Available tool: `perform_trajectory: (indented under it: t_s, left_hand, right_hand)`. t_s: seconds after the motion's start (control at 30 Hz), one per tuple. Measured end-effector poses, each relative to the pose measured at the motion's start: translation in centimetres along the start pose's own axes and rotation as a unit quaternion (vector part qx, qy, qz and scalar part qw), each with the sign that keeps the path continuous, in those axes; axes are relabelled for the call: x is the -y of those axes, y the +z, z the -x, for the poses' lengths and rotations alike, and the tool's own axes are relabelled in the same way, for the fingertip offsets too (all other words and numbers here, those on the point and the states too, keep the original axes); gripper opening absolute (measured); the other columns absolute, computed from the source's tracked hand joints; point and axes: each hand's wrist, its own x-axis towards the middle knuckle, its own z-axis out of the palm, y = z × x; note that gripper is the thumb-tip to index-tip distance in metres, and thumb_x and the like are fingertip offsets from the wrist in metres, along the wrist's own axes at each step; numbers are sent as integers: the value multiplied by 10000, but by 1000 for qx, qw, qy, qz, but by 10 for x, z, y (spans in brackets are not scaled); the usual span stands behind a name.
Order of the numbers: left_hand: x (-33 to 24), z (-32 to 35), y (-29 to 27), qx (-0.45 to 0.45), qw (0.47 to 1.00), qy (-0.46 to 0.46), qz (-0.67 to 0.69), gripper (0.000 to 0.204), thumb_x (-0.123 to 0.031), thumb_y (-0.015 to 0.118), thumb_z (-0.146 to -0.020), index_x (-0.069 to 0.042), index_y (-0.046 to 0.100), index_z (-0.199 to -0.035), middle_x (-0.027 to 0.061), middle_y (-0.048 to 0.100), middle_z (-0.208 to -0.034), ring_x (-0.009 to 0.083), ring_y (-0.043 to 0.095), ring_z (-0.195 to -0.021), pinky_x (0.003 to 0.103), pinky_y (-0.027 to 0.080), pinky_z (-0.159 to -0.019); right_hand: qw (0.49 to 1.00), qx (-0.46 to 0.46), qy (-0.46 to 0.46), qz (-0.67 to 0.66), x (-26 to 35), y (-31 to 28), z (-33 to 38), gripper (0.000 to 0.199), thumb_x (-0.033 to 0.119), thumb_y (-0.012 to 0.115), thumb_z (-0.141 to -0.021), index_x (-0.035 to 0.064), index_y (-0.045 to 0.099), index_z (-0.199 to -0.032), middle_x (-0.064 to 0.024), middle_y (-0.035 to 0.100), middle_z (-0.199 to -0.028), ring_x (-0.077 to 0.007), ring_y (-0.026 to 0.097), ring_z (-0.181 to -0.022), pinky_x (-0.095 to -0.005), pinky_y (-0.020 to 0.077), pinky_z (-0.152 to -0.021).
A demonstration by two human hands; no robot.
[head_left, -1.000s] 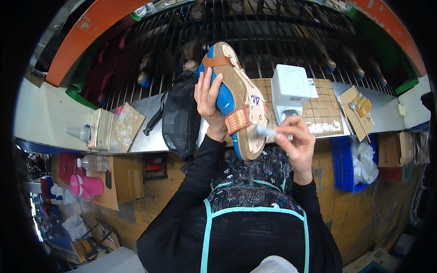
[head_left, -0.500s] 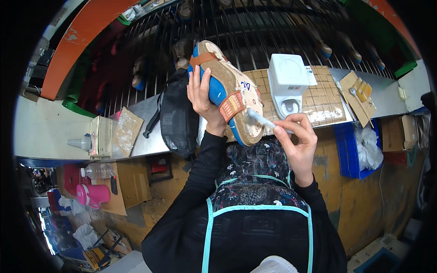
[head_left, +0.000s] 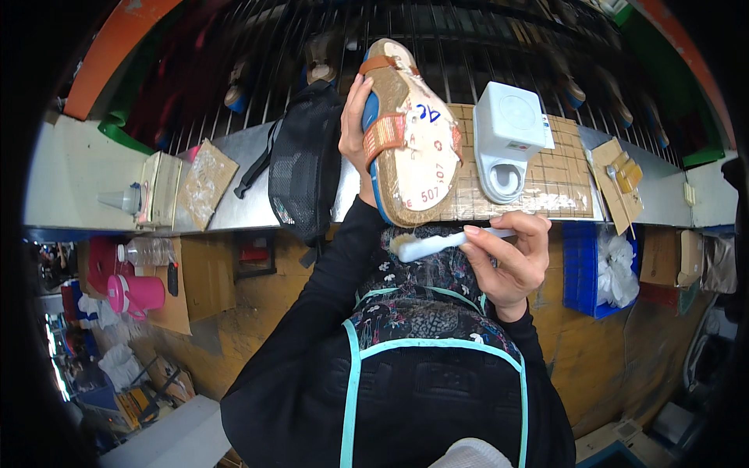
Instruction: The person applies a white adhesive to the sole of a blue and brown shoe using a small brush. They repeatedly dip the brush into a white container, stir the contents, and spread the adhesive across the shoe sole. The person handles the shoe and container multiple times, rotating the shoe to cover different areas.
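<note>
My left hand grips a sandal by its blue edge and holds it upright over the bench, its tan footbed turned toward me with an orange strap across it. My right hand holds a white brush horizontally just below the sandal's lower end, the bristle head pointing left and clear of the sole. Both of my forearms are in black sleeves.
A white box-shaped device stands on a gridded mat to the right of the sandal. A black mesh bag hangs over the metal bench's edge. A squeeze bottle, a pink jug and a blue bin sit around.
The sandal has been lifted higher and away from me. The brush has come off the sole's lower end and now sits below it, turned level.
</note>
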Motion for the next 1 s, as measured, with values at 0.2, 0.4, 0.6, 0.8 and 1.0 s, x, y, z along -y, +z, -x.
perform_trajectory:
  t_s: [0.2,0.4,0.6,0.8,1.0]
  left_hand:
    - [-8,5,4,22,985,-108,130,719,-317,838,-683,-71,535,-1287,179,531,-1343,322,564,-1198,404,470,-1000]
    - [-16,5,10,31,955,-189,228,733,-325,835,-692,-54,521,-1296,179,516,-1352,304,575,-1185,388,488,-986]
    - [-36,-4,1,52,887,-267,372,761,-317,811,-732,-43,448,-1342,191,483,-1365,286,586,-1169,369,522,-954]
    - [-48,-6,1,101,807,-305,496,836,-278,720,-846,-65,197,-1462,239,437,-1363,282,601,-1141,351,581,-874]
    - [-47,-1,0,112,789,-330,506,798,-298,701,-847,-66,233,-1450,243,440,-1366,296,596,-1146,366,574,-880]
  right_hand:
    - [993,-71,7,99,1,1,-4,309,109,850,-631,158,769,-925,-10,573,-906,-164,505,-805,-290,347,-736]
    - [994,-31,44,91,5,2,-33,312,102,846,-641,150,767,-938,-6,596,-910,-139,538,-785,-290,327,-758]
    - [996,40,-61,51,11,-12,-38,343,117,869,-589,158,767,-915,1,609,-926,-129,556,-743,-309,296,-765]
    - [986,8,-113,126,11,-14,-27,378,123,872,-583,160,761,-942,-1,562,-920,-133,562,-729,-323,283,-808]
    - [986,-51,-28,156,8,-14,-25,380,90,863,-590,162,758,-948,1,543,-940,-128,549,-712,-326,281,-836]
